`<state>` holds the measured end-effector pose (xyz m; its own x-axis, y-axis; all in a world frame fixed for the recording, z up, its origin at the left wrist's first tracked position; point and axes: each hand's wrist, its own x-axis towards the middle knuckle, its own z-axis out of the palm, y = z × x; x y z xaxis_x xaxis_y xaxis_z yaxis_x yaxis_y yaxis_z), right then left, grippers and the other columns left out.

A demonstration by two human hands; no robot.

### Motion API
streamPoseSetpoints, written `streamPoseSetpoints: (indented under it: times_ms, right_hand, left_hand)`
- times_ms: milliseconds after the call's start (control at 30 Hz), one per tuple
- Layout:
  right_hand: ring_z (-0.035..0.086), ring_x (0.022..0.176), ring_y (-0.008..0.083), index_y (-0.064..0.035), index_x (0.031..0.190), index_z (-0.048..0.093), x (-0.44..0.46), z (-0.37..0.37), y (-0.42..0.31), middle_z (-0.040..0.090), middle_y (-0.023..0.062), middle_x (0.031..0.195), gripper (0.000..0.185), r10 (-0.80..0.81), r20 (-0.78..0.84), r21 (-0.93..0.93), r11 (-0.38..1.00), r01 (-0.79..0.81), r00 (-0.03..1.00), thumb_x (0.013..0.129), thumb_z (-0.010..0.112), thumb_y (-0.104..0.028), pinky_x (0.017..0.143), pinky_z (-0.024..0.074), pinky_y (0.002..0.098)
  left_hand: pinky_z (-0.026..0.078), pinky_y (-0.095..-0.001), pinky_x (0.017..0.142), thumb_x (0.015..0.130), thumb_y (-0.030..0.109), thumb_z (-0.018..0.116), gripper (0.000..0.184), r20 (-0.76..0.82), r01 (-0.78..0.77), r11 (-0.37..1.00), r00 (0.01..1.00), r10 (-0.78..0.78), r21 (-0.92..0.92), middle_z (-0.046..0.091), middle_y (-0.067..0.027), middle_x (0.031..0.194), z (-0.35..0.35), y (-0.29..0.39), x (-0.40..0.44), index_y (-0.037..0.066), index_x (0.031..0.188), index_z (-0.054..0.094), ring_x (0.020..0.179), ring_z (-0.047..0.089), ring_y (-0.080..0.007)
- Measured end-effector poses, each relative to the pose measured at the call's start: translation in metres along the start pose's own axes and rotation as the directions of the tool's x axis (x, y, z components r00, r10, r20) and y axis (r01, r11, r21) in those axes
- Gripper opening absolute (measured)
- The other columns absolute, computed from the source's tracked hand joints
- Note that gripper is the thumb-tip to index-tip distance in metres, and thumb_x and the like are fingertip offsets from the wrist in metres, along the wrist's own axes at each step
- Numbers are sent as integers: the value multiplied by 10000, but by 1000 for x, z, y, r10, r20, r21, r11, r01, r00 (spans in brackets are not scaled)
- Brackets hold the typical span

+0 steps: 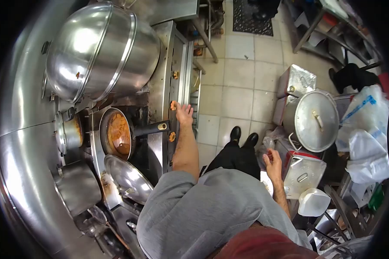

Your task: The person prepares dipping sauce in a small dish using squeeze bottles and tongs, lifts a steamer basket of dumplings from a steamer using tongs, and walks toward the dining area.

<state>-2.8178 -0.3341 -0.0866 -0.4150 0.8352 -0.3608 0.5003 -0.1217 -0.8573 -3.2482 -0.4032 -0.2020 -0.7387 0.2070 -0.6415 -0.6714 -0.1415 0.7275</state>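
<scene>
My left hand [185, 115] is at the front of the stove, fingers spread, with its thumb side beside an orange control knob [173, 105]. Whether the thumb touches the knob I cannot tell. Left of that hand, a frying pan [118, 133] with orange-brown sauce and pieces of food sits on the stove, its black handle [150, 128] pointing toward my forearm. A domed metal lid [127, 179] leans just below the pan. My right hand [272, 165] hangs at my right side, holding nothing, fingers loosely bent and apart, near a lidded metal container [305, 176].
A huge steel vessel [101, 52] stands on the far stove. Several pots, including a lidded pot [69, 133], line the back. On my right are a large lidded stockpot [315, 121], a white tub [314, 202] and plastic bags [367, 134]. Another person's dark-clothed leg [354, 77] shows at right.
</scene>
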Motion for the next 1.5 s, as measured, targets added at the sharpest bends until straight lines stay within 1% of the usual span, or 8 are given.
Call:
streamPoseSetpoints:
  times_ms: [100, 167, 233, 300, 733, 1167, 1200, 1500]
  right_hand:
    - [539, 705, 162, -25, 1042, 554, 2, 16, 36, 518, 85, 853, 255, 94, 72, 48, 994, -98, 993, 795, 606, -64, 635, 455, 267]
    - [522, 712, 151, -26, 1039, 554, 1, 19, 40, 508, 75, 836, 252, 36, 88, -24, 999, -34, 995, 793, 601, -57, 632, 444, 259]
    - [506, 712, 138, -23, 1041, 551, -2, 27, 61, 493, 61, 829, 250, 166, 148, 61, 982, -176, 975, 796, 594, -50, 640, 436, 250]
    - [494, 729, 123, -18, 1049, 543, -6, 33, 75, 483, 49, 834, 243, 196, 167, 87, 973, -213, 966, 810, 579, -40, 653, 428, 239]
    - [481, 729, 124, -7, 1046, 535, -12, 70, 153, 477, 51, 820, 223, 425, 259, 63, 889, -454, 867, 829, 559, -51, 644, 419, 231]
    - [460, 736, 136, -2, 1041, 529, 6, 93, 178, 469, 55, 816, 208, 464, 285, 54, 866, -498, 839, 843, 543, -64, 686, 399, 245]
    - [464, 753, 134, -1, 1043, 526, 6, 98, 181, 477, 58, 830, 204, 479, 261, 134, 842, -522, 838, 848, 535, -59, 714, 400, 245]
    - [480, 797, 133, -2, 1054, 524, 9, 97, 197, 498, 54, 872, 211, 535, 285, 93, 811, -578, 796, 855, 534, -71, 748, 404, 252]
  left_hand:
    - [345, -424, 940, 787, 584, 519, 826, -66, -24, 999, 997, 26, 28, 273, -145, 1358, 2, -5, 7, 122, 1376, 171, 1153, 404, -293]
    - [350, -424, 940, 766, 587, 546, 882, -52, -67, 991, 997, 62, -116, 276, -140, 1350, -4, -8, 14, 99, 1378, 137, 1171, 387, -300]
    - [373, -440, 928, 711, 571, 621, 1006, -58, -79, 980, 996, 70, -182, 313, -128, 1311, -2, -8, 9, 9, 1352, 86, 1158, 395, -299]
    - [387, -438, 909, 706, 566, 630, 999, -33, -109, 974, 994, 104, -201, 315, -125, 1310, -2, -11, 7, 12, 1350, 103, 1141, 408, -294]
    - [418, -431, 866, 686, 579, 633, 741, 54, -162, 938, 981, 187, -305, 546, -87, 1091, -20, -18, 11, -4, 1111, 463, 974, 518, -241]
    - [400, -421, 889, 744, 572, 573, 660, 140, -149, 901, 965, 224, -408, 587, -90, 1089, -14, -24, 23, 10, 1087, 524, 977, 545, -247]
    - [387, -420, 902, 743, 552, 587, 659, 165, -142, 897, 959, 229, -419, 583, -84, 1104, -14, -25, 23, 11, 1114, 517, 990, 538, -245]
    - [373, -404, 909, 747, 458, 632, 579, 147, -137, 842, 958, 246, -522, 587, -76, 1087, -16, -25, 29, 16, 1104, 520, 989, 537, -226]
